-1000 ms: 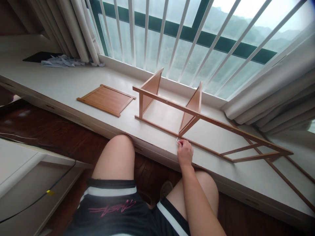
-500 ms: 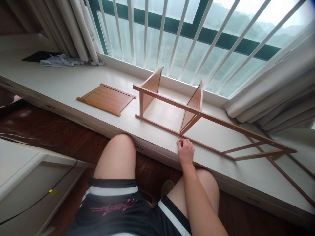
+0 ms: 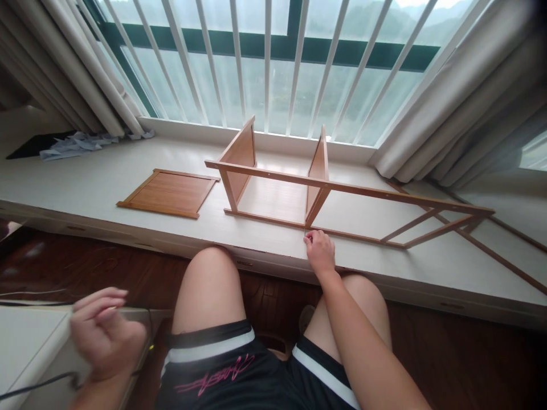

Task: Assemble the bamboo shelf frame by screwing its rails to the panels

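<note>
A wooden shelf frame (image 3: 363,191) lies on its side on the white window ledge, with two panels (image 3: 240,149) standing upright between its rails. My right hand (image 3: 319,249) is at the lower rail, just below the joint of the middle panel. Its fingers pinch a thin metal rod, mostly covered by the fingertips; its kind cannot be made out. My left hand (image 3: 105,330) is raised at the lower left, away from the frame. Its fingers are curled toward the thumb, with perhaps something tiny between the tips. A loose wooden panel (image 3: 171,193) lies flat left of the frame.
The white ledge (image 3: 273,242) runs under the barred window. Beyond the frame's right end lie more wooden bars (image 3: 504,256). Crumpled paper (image 3: 79,145) rests at the far left by the curtain (image 3: 81,62). A white cabinet (image 3: 29,336) with a black cable stands at lower left.
My left hand has come into view at the lower left. My right hand stays at the lower rail by the middle panel. The camera view has turned somewhat.
</note>
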`<action>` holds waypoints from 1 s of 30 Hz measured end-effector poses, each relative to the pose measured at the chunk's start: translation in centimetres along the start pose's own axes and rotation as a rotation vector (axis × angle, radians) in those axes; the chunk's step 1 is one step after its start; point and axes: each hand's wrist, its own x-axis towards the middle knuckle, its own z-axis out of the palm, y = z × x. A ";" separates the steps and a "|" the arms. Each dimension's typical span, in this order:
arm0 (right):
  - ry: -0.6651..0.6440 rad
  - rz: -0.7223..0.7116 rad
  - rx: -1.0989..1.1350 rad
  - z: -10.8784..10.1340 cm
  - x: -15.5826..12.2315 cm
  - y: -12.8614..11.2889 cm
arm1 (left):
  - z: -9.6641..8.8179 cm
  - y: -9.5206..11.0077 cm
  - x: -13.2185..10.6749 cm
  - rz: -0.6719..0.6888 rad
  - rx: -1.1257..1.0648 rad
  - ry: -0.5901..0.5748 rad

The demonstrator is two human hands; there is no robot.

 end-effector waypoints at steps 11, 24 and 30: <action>0.035 0.052 0.208 -0.8 0.1 0.3 | 23.0 4.5 -9.6 -0.140 -0.441 -0.750; 0.001 -0.023 0.177 0.2 2.9 0.5 | 30.5 0.9 -10.5 0.595 0.039 -1.052; -0.007 0.009 0.167 0.5 3.0 0.8 | 30.5 1.0 -10.7 0.642 0.132 -1.167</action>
